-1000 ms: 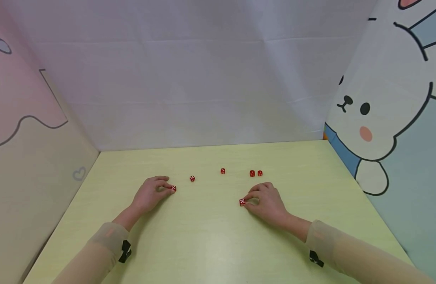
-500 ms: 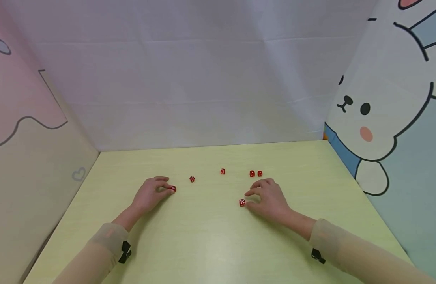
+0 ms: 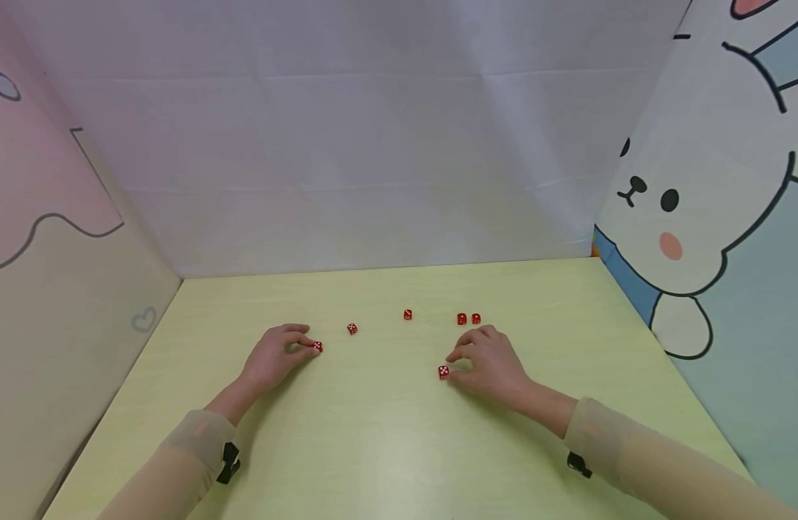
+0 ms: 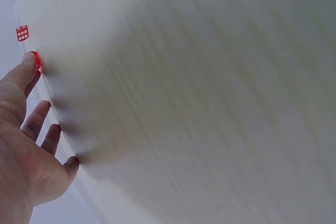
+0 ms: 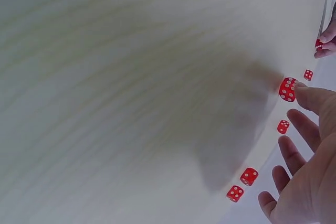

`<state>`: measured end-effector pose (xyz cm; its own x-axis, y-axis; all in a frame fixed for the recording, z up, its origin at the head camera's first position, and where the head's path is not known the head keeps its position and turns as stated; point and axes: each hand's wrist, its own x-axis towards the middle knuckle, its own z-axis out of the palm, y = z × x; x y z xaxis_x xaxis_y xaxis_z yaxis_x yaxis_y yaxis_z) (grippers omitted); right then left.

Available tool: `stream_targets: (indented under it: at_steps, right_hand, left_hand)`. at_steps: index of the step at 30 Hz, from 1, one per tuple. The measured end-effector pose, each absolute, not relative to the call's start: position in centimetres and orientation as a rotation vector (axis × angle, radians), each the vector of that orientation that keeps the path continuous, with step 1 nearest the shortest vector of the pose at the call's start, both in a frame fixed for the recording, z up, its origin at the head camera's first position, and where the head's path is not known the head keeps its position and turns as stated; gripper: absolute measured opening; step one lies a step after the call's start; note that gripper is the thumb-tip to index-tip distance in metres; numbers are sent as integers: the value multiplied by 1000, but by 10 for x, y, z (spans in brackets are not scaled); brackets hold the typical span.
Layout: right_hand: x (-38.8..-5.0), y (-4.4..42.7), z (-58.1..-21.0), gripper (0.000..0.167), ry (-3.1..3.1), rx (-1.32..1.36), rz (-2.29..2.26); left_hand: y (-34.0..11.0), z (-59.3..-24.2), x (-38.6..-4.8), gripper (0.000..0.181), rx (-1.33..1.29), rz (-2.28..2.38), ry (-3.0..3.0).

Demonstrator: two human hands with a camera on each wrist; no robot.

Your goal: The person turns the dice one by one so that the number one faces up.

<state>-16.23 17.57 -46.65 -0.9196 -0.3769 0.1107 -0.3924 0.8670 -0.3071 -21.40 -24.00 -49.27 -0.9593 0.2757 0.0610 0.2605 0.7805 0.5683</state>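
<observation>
My left hand [image 3: 276, 357] pinches a red die [image 3: 317, 347] between thumb and index finger at the left of the table. In the left wrist view that die [image 4: 36, 60] is mostly covered by the thumb, and the other fingertips touch the tabletop. On the right, my right hand [image 3: 489, 367] has its thumb at a red die [image 3: 443, 372] showing white pips on top. Its index finger stands off from that die, which rests on the table. The right wrist view has the thumb against the die [image 5: 287, 89] and the other fingers spread apart.
Further back on the pale yellow table [image 3: 373, 448] lie a single die [image 3: 352, 328], another die [image 3: 408, 315], and a pair of dice [image 3: 469, 318] side by side behind my right hand. A white cloth wall [image 3: 373, 173] stands along the far edge.
My right index finger has come away from the die it pinched with the thumb, and the right fingers have spread. The left hand has stayed on its die.
</observation>
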Motion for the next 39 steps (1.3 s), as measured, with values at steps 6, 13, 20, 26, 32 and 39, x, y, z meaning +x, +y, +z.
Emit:
stream_targets:
  at_steps: [6, 13, 20, 26, 32, 39]
  right_hand:
    - [-163, 172, -462, 17, -2993, 648, 504]
    - [-165, 168, -460, 14, -3009, 663, 482]
    - [-166, 167, -460, 11, -2996, 684, 480]
    - [-166, 167, -459, 9, -3000, 683, 489]
    - [-167, 167, -460, 8, -2999, 691, 485]
    - [-167, 168, -461, 8, -2986, 689, 501]
  left_hand:
    - [-240, -493, -214, 14, 451, 936, 2942]
    - [-239, -491, -213, 15, 451, 930, 2940]
    - [-240, -489, -214, 16, 447, 923, 2942]
    - [-240, -487, -214, 16, 455, 917, 2946]
    - [-240, -489, -213, 16, 445, 909, 2955]
    - [-240, -490, -213, 16, 446, 890, 2970]
